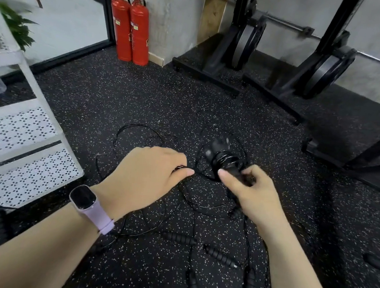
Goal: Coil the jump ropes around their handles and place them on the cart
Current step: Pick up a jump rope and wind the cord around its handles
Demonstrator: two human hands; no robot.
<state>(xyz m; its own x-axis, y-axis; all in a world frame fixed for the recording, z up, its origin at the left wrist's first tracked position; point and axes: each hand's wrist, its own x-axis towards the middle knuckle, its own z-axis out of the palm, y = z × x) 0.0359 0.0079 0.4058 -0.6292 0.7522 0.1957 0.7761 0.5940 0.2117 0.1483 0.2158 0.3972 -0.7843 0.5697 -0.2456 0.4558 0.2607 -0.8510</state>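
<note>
We are winding one rope: right hand gripping its handles, left hand pinching cord; other handles are lying loose, none visibly on the cart.

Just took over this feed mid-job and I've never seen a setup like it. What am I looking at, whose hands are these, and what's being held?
There is no machine here. One wide-angle camera sits on a person's head, looking forward and down at their own bare hands. The right hand grips the jump rope handles, which already have some cord wound round them. The left hand, with a watch on its wrist, pinches the loose cord feeding that coil. More ropes with ribbed handles lie tangled on the speckled rubber floor. The white perforated cart stands at the left. Two fire extinguishers stand by the wall.
</note>
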